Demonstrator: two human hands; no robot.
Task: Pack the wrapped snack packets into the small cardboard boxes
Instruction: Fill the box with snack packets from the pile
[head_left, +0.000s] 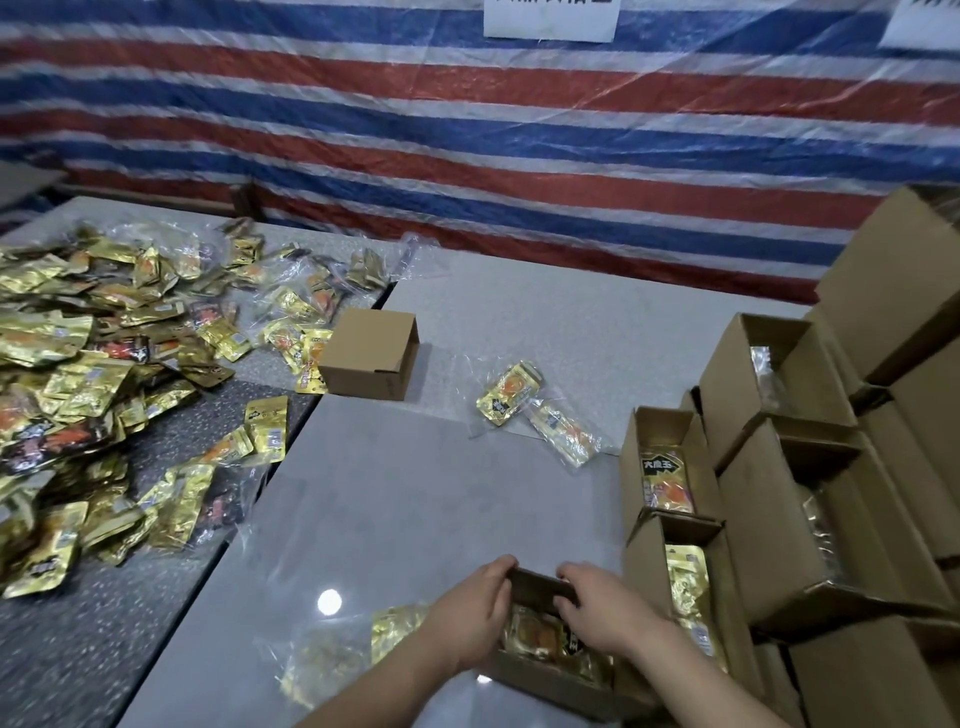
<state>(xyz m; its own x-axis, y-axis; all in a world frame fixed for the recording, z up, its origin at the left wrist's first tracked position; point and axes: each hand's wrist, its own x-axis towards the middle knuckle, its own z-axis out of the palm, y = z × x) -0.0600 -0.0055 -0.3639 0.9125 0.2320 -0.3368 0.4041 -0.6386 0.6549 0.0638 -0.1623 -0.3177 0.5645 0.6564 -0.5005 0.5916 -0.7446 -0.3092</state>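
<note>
Grey table (467, 467) w/ open room mid-surface; gold snack packets (78, 374) are heaped far left. Cardboard boxes (810, 467) are stacked along right edge, some w/ packets inside. Small box (545, 670) is held at near edge, packet (535, 631) seen inside; its far flap is gripped by left hand (470, 608) & right hand (597, 608), fingers curled over it. Closed box (371, 353) sits far left-centre; two packets (540, 415) lie loose between.

Head view, down over near hands (535, 613)
</note>
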